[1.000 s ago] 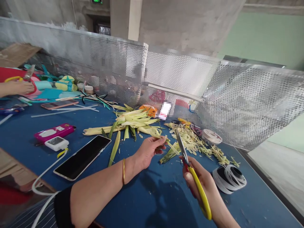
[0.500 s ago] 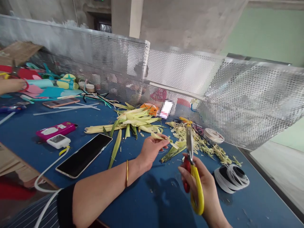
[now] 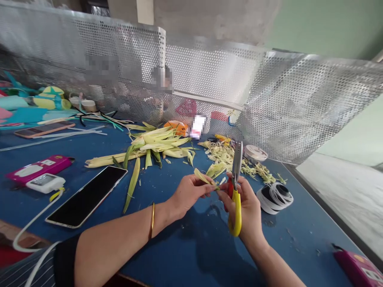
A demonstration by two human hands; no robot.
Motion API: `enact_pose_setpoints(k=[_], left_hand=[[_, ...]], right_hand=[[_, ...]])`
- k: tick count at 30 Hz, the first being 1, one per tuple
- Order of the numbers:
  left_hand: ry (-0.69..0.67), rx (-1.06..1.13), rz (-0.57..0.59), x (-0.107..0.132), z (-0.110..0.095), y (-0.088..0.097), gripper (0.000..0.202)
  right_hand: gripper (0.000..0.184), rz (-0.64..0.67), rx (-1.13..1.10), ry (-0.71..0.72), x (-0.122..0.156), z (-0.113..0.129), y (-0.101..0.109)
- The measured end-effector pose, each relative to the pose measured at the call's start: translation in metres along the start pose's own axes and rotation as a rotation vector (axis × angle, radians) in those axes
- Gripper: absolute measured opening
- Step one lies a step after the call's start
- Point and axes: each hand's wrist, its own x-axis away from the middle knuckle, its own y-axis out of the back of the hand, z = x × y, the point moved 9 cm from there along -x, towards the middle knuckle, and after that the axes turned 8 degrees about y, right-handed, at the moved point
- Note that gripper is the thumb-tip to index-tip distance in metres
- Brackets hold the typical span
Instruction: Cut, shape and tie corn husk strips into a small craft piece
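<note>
My left hand [image 3: 193,193] pinches a small pale corn husk strip [image 3: 202,176] between thumb and fingers. Right beside it, my right hand [image 3: 243,203] is closed around scissors [image 3: 237,163] with yellow and red handles, blades pointing up. The right fingertips meet the end of the husk strip at the left fingertips. Behind the hands lies a heap of husk leaves [image 3: 158,143], and a single husk leaf [image 3: 132,185] lies apart from it. Beyond the scissors spreads a pile of husk scraps [image 3: 223,153], partly hidden by the blades.
A dark-screened phone [image 3: 86,197] and a magenta device with a white cable [image 3: 44,169] lie on the left. To the right sit a spool of white cord [image 3: 274,198] and a white tape roll [image 3: 255,153]. A perforated metal screen [image 3: 209,67] borders the blue table's back.
My right hand has moved left and up with the scissors, bringing its fingertips to the husk strip. The view has swung right, bringing a second magenta device in at lower right.
</note>
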Motion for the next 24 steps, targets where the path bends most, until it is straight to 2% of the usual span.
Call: enact_pose_setpoints(k=[14,18,20,24], left_hand=[[0.058,-0.024,0.019,0.001,0.005,-0.003,0.025],[0.046,0.041,-0.067,-0.001,0.001,0.009,0.028],[0.008,0.096,-0.139,-0.003,-0.006,0.02,0.03],[-0.123,0.138,-0.254,-0.003,-0.025,0.038,0.03]], right_hand=[[0.05,0.021,-0.047,-0.048,-0.001,-0.003,-0.003],[0.051,-0.013,-0.008,-0.029,-0.004,0.002,0.005],[0.051,0.039,-0.016,-0.033,-0.003,0.005,0.005],[0.054,0.331,-0.076,-0.109,0.01,0.003,-0.018]])
